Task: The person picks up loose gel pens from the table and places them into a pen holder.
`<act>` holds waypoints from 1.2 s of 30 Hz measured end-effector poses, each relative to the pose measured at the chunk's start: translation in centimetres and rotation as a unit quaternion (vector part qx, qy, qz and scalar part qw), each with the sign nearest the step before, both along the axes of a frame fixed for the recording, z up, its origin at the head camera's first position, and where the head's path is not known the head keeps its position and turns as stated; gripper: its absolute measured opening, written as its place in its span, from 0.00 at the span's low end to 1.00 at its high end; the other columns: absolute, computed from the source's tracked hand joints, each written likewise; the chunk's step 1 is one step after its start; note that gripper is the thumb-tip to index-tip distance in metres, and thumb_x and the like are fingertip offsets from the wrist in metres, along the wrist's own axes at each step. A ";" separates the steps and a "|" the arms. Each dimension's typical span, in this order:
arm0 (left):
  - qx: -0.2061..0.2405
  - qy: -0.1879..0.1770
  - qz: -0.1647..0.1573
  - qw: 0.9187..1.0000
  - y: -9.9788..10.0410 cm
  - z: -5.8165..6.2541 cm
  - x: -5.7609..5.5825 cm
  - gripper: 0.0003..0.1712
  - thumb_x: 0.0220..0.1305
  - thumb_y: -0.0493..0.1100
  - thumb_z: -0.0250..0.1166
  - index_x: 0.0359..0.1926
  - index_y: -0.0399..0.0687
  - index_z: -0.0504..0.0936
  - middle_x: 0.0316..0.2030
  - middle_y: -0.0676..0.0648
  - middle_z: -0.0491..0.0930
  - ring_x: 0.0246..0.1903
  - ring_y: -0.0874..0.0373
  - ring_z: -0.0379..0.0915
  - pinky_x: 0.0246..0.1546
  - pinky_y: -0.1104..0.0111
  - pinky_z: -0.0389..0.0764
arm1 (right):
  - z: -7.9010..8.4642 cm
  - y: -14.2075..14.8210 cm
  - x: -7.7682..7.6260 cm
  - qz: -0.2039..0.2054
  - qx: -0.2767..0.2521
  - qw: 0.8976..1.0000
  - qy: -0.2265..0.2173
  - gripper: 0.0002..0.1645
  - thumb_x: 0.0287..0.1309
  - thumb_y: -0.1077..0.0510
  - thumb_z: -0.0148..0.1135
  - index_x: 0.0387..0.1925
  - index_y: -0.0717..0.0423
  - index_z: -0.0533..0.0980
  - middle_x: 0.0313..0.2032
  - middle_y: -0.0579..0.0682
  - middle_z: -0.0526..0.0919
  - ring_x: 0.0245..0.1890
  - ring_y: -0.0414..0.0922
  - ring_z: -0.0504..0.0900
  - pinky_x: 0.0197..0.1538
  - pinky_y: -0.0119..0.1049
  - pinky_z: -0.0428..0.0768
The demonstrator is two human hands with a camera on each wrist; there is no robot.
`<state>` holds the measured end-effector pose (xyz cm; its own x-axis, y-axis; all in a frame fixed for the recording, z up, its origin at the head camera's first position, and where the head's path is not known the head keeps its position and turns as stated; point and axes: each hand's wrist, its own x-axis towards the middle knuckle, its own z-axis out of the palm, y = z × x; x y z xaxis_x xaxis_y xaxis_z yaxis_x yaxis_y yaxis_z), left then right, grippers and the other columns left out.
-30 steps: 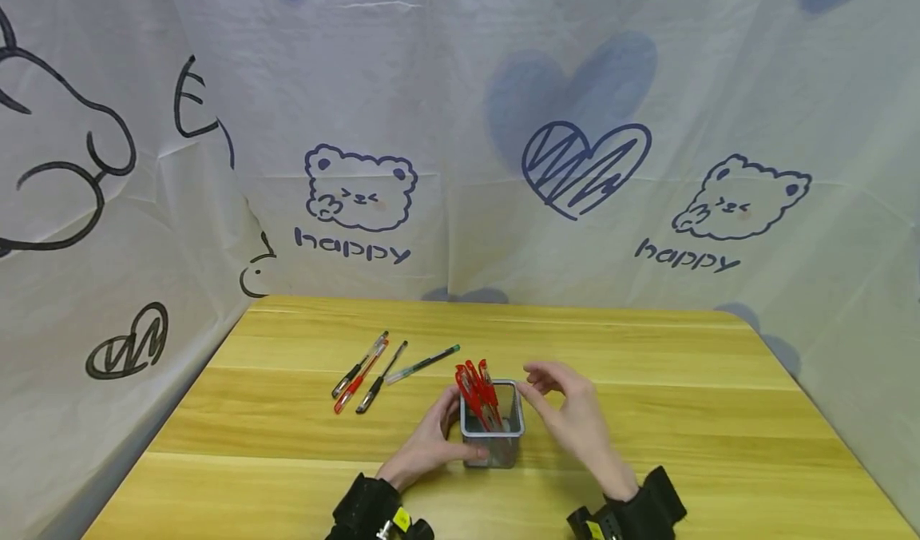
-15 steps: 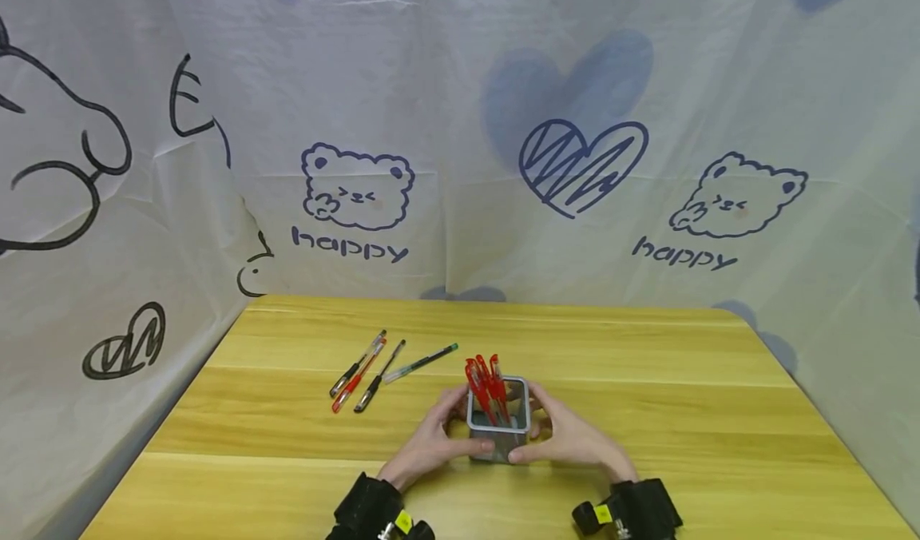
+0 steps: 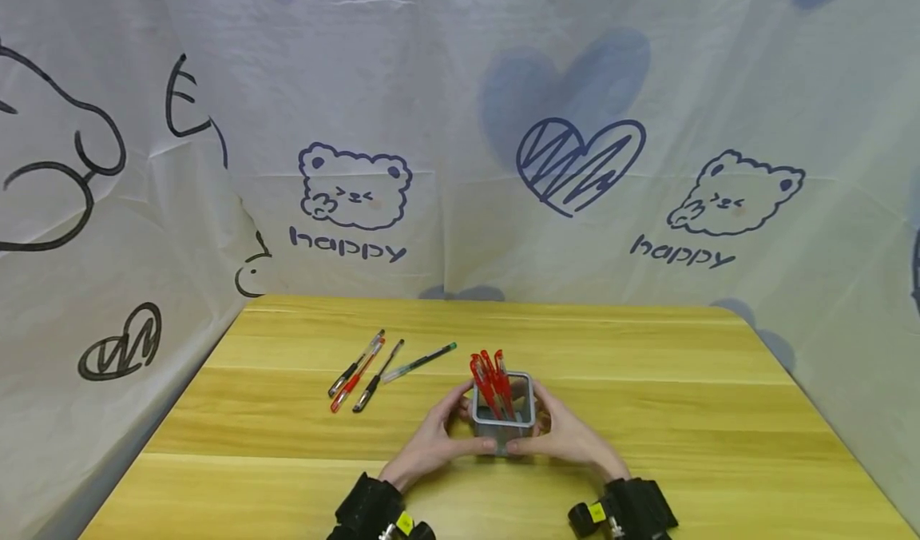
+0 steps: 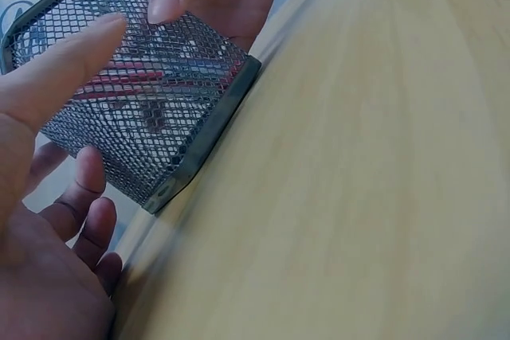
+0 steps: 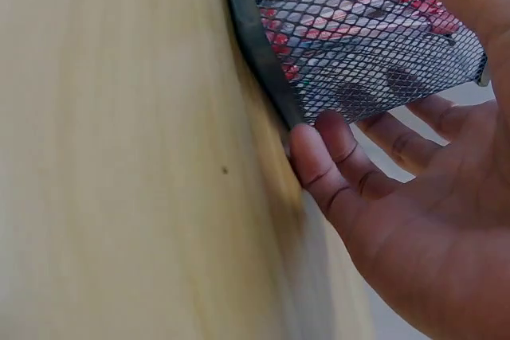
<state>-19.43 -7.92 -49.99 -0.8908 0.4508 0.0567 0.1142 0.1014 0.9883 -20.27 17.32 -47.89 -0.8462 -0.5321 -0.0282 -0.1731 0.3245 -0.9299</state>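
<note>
A square mesh pen holder [image 3: 496, 436] stands near the front middle of the table, with several red pens [image 3: 489, 384] leaning in it toward its back left. My left hand [image 3: 438, 436] grips its left side, thumb across the front face. From the other side my right hand [image 3: 568, 432] holds it, its thumb [image 3: 528, 446] also on the front. In the left wrist view the mesh wall [image 4: 159, 109] shows red pen barrels through it. The right wrist view has fingertips [image 5: 311, 153] at the holder's lower edge.
Left of the holder on the wooden table [image 3: 683, 412] lie a red pen [image 3: 357, 376], a black pen [image 3: 378, 378], another black pen [image 3: 348, 376] beside the red one, and a green-tipped pen [image 3: 420, 363]. A printed white cloth [image 3: 460, 125] hangs behind.
My right hand has come from above the holder's right rim down to its side and now grips it. The holder has shifted slightly right and away from me.
</note>
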 end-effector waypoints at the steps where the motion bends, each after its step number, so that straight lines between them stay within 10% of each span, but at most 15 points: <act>1: 0.000 0.002 -0.001 1.000 0.0 0.0 0.0 0.56 0.54 0.48 0.78 0.78 0.49 0.56 0.54 0.43 0.77 0.55 0.55 0.69 0.75 0.42 0.51 | -0.1 0.0 -0.1 0.002 -0.009 1.000 -0.003 0.55 0.53 0.54 0.76 0.76 0.49 0.55 0.63 0.61 0.75 0.58 0.53 0.77 0.57 0.45 0.78; 14: -0.015 0.039 -0.021 0.999 -0.1 0.0 -0.2 0.53 0.52 0.39 0.76 0.76 0.44 0.60 0.53 0.37 0.74 0.53 0.50 0.67 0.67 0.55 0.63 | -1.3 1.0 -0.5 0.004 -0.113 0.990 -0.081 0.59 0.53 0.65 0.74 0.79 0.47 0.49 0.68 0.71 0.68 0.59 0.59 0.81 0.55 0.46 0.85; 22: -0.125 0.092 -0.038 0.987 -2.5 1.6 -0.6 0.46 0.60 0.41 0.72 0.74 0.36 0.59 0.59 0.34 0.72 0.60 0.40 0.69 0.68 0.50 0.69 | -1.4 0.9 -0.6 0.007 -0.123 0.990 -0.076 0.60 0.51 0.66 0.73 0.79 0.52 0.48 0.68 0.72 0.67 0.58 0.55 0.82 0.56 0.43 0.85; 29: -0.281 0.184 0.058 0.940 -5.8 4.1 -2.3 0.33 0.62 0.39 0.70 0.66 0.35 0.71 0.51 0.35 0.77 0.54 0.40 0.73 0.54 0.48 0.77 | -1.6 1.0 -0.6 -0.003 -0.116 0.990 -0.086 0.61 0.50 0.66 0.74 0.79 0.49 0.48 0.68 0.70 0.69 0.56 0.53 0.83 0.56 0.44 0.84; 36: -0.415 0.228 0.122 0.872 -7.4 5.7 -5.0 0.22 0.63 0.41 0.71 0.56 0.39 0.80 0.47 0.38 0.81 0.50 0.41 0.75 0.54 0.50 0.77 | -1.4 0.9 -0.5 -0.008 -0.115 0.990 -0.086 0.62 0.50 0.66 0.74 0.79 0.49 0.48 0.69 0.69 0.68 0.58 0.53 0.82 0.57 0.40 0.84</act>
<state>-24.47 -15.29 -44.24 -0.9360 0.3060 0.1742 0.3517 0.8363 0.4206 -20.77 18.26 -49.34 -0.8478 -0.5278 -0.0519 -0.0022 0.1014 -0.9948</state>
